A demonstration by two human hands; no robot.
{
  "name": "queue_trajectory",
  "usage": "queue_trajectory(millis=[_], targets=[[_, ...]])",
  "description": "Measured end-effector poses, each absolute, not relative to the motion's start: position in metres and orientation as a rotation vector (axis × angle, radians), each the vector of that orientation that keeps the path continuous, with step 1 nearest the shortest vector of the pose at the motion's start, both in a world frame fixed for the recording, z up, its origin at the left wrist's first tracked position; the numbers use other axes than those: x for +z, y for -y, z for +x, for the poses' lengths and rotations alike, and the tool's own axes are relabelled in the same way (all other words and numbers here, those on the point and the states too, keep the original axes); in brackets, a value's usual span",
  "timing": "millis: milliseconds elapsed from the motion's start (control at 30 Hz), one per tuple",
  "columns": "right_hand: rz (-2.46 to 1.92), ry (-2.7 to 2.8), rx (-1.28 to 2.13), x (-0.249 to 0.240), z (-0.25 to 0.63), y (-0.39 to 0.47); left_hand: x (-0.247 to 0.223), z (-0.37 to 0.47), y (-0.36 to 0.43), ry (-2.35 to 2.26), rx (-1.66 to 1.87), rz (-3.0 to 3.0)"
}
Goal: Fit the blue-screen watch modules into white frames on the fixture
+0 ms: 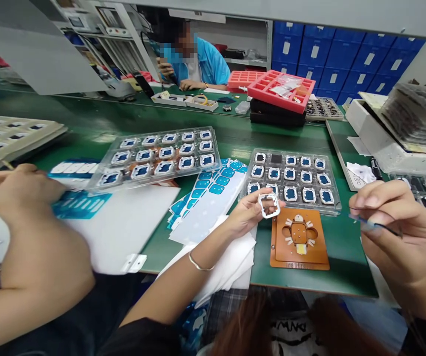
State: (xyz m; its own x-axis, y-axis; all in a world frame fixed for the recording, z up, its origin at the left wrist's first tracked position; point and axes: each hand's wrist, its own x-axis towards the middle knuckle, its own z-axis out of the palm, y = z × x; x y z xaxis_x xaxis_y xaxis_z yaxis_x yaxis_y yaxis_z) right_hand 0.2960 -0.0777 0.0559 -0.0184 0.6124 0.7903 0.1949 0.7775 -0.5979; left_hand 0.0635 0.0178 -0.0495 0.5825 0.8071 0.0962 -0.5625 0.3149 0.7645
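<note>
My left hand (247, 213) pinches a white rounded-square plastic frame (263, 210) by its edge, holding it upright over the front of a clear tray (336, 203) filled with similar frames with blue inserts. Just below that frame lies an orange-brown fixture block (277, 257) with a shaped recess and small pale tabs. Off to the right, my right hand (402, 225) is raised with thumb and fingers closed on a thin dark strip with a blue end (387, 229); its exact kind cannot be made out.
A second clear tray (131, 187) of frames leans at centre left, near sheets of blue stickers (222, 183) and white paper (231, 267). A neighbour's arm (45, 247) works at left. Red trays (252, 90) and another person (213, 62) are across the bench.
</note>
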Motion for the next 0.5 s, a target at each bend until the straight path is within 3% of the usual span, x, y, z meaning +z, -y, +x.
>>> queue_trajectory(millis=[233, 500], targets=[[-0.733, 1.599, 0.536, 0.048, 0.286, 0.063, -0.05, 0.064, -0.017, -0.301, 0.904, 0.893], [-1.06, 1.699, 1.164, -0.002, 0.27, 0.031, -0.032, 0.067, -0.021, -0.455, 0.895, 1.044]])
